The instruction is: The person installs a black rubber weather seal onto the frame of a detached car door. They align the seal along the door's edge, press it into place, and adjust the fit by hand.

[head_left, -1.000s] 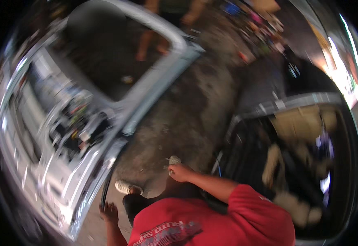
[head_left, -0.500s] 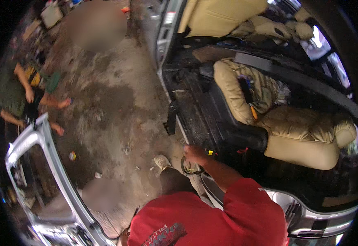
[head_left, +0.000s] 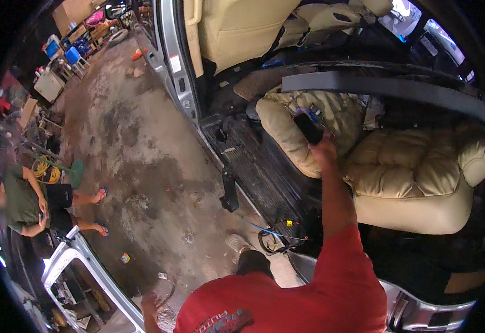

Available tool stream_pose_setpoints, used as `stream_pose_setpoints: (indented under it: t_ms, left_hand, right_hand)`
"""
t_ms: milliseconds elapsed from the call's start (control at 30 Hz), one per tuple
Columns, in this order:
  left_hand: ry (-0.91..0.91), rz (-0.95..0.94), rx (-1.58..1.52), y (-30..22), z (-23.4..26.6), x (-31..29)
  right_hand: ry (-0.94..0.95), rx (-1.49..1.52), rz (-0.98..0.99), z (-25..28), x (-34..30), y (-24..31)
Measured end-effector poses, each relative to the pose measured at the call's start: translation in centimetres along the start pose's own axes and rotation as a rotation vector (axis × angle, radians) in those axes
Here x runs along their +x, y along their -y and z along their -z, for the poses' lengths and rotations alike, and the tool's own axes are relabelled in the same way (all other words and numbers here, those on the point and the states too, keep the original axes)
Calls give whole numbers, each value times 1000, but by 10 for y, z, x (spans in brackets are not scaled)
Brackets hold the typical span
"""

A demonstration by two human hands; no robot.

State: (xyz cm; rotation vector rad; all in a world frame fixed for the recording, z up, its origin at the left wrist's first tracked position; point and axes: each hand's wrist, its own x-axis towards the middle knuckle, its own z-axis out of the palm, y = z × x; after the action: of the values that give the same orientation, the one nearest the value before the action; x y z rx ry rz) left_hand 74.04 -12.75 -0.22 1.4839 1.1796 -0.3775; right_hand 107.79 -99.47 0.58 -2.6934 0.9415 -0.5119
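My right arm stretches over the van's door opening, and my right hand is closed round the near end of a black oblong thing. That thing lies on the tan tufted seat; my fingers hide its near end. A purple-blue item shows just beyond it. My left hand hangs low beside the detached silver door frame, its fingers too unclear to read. On the sill below my right forearm lies a black cable loop with a blue strip across it.
At the left a person in a dark shirt sits near a coiled yellow hose. A black bracket juts from the sill. A long grey panel spans above the seats. Small litter dots the stained floor.
My right hand has left the black cable loop at the sill and reached forward to the black thing on the seat. The view has shifted, and my left hand now shows.
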Motion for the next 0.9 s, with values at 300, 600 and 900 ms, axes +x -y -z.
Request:
stream_pose_setpoints:
  t_ms: [300,600,900]
  left_hand:
    - [104,13,294,61,63,-18]
    - [30,63,356,13,25,-10]
    - [-41,25,480,-20,3,-24]
  right_hand:
    - [324,180,-66,-10,55,-25]
    - [226,29,-350,-18,141,-145]
    - [224,-114,-35,6,76,-47]
